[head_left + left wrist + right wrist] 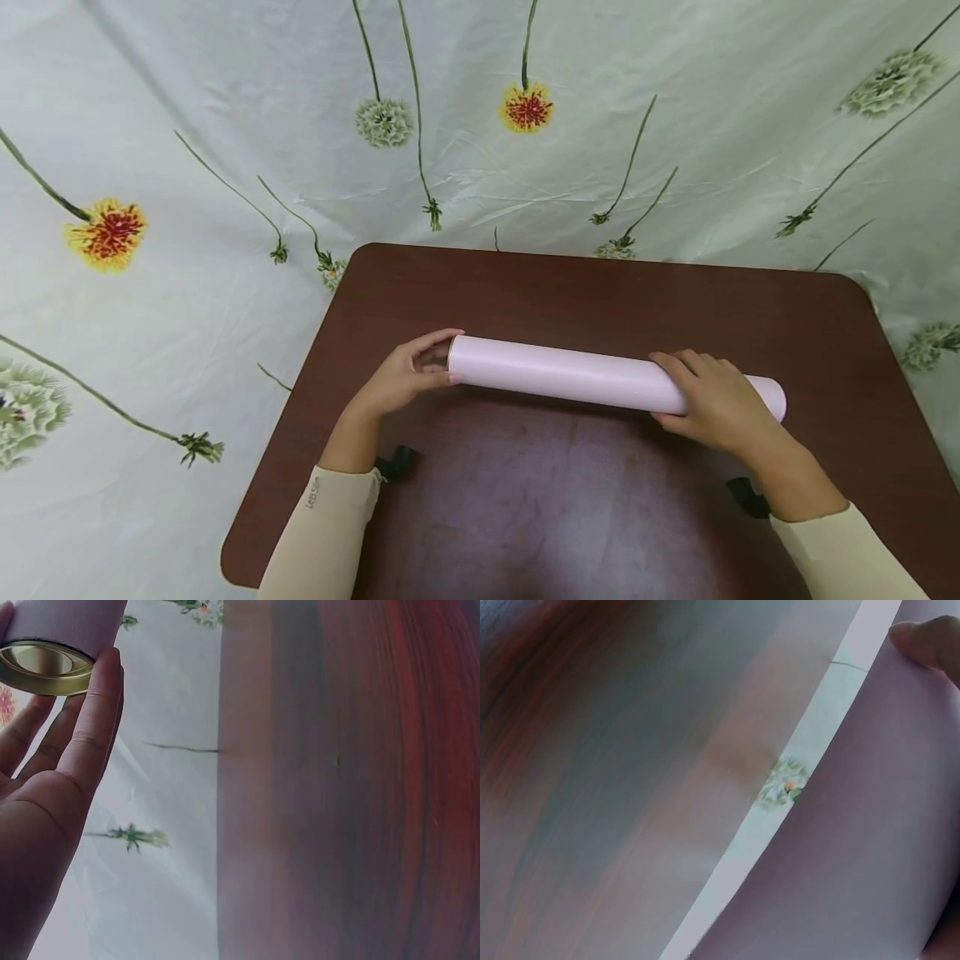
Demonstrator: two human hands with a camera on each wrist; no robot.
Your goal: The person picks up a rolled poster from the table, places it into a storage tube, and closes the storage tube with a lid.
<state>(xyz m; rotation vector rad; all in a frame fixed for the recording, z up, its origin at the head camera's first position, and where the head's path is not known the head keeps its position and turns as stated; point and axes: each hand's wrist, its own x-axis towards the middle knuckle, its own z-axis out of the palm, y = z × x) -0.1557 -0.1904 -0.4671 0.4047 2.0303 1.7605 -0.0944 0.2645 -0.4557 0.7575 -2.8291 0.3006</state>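
Note:
A long pale pink tube [555, 371] lies crosswise in front of me, above the brown table [525, 287]. With thumb and fingertips on opposite sides, my left hand [397, 379] holds its left end, and the palm stays off it. The left wrist view shows a gold-coloured, recessed metal end [49, 664] on the tube, with the fingers reaching along its rim. Near the other end my right hand [716, 404] grips the tube from above. Close up in the right wrist view, the pink surface [840, 847] fills the right side, with a fingertip [930, 641] on it.
Dark fittings sit beside each forearm, one at the left [397, 462] and one at the right [747, 497]. A pale flowered cloth [247, 92] hangs behind the table and spreads around its sides. The table has rounded corners.

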